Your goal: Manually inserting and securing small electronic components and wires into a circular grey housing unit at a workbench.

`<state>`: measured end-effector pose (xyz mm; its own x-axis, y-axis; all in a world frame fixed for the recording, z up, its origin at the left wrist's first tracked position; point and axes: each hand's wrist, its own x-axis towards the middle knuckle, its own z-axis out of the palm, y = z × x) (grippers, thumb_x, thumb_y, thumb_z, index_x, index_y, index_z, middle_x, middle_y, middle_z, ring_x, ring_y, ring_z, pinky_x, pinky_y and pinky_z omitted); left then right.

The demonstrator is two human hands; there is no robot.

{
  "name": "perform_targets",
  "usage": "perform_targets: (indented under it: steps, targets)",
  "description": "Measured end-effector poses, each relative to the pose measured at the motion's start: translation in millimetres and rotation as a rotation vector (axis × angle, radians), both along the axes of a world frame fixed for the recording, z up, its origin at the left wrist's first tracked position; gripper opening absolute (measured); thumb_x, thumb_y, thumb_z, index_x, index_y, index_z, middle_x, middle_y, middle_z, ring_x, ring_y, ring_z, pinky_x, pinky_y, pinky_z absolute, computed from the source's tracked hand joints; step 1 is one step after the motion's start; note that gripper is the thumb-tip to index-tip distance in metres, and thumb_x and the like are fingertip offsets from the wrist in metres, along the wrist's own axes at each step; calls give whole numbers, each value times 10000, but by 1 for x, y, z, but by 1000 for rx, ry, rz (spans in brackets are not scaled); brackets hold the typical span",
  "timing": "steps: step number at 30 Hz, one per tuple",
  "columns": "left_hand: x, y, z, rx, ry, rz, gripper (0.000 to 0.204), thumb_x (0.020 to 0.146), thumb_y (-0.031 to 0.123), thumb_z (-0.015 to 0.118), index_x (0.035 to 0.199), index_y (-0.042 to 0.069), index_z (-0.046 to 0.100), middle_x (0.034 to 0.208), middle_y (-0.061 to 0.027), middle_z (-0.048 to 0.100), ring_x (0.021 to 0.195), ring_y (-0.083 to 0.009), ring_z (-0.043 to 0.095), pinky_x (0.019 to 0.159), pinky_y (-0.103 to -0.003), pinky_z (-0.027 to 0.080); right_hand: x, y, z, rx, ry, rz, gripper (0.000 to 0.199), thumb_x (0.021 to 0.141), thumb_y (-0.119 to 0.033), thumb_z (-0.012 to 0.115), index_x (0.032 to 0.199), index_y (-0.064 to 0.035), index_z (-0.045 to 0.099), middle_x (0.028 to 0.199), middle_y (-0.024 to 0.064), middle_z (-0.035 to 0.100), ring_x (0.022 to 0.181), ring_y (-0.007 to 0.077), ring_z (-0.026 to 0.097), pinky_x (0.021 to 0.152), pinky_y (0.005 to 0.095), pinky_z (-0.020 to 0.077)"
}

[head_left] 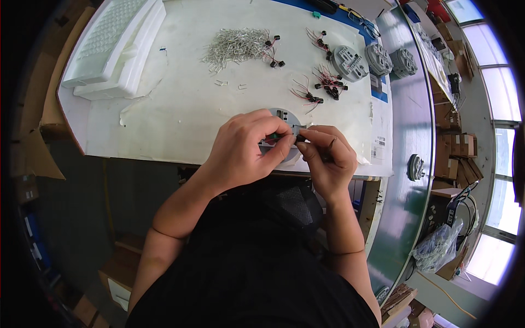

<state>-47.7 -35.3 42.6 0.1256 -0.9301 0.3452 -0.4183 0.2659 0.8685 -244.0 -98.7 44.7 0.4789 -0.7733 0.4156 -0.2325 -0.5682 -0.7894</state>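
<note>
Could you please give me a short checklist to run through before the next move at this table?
1. Grey round part within reach of both hands: ok, it is directly beneath them.
2. Right hand has a grip: ok, its fingers pinch a small black piece.
3. Left hand has a grip: cannot tell, its own fingers hide what they pinch.
4. Silver pins clear of the hands: ok, the pile lies farther back on the table.
5. Wired black parts gathered in one group: not ok, they lie in several clusters.
</note>
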Motion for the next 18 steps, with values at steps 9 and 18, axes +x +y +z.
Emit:
perform_targets:
  steps: [9, 18]
  targets:
    - [-6, 1, -12, 19, -355, 216, 146, 880, 206, 787, 816, 97, 715, 766, -62, 640, 723, -248, 656, 701, -402, 484, 3, -5, -11, 277, -11, -116, 189, 880, -20, 847, 1057, -15, 780, 1160, 80, 760, 657, 95, 591, 621, 238, 497]
    - [-8, 4, -25, -37, -661, 142, 133, 824, 208, 807, 827, 133, 698, 813, -11, 591, 856, -216, 608, 743, -391, 449, -6, -7, -1, -28, 466, -13, 116, 869, -25, 809, 973, 6, 767, 1242, 88, 743, 721, 206, 711, 644, 338, 565]
